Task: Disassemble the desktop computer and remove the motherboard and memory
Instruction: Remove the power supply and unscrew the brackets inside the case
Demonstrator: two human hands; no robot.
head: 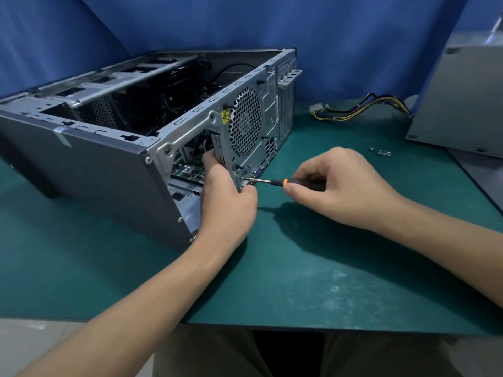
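Left hand [227, 197] grips the computer case [109, 148] rear panel edge – fingers curled inside. Right hand [340, 183] holds the screwdriver [283, 182], tip at the panel

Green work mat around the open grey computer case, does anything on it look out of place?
A few small silver screws lie loose on the green mat, beside the grey metal box. A bundle of yellow and black cables with a white connector sprawls behind them. Nothing looks spilled or broken.
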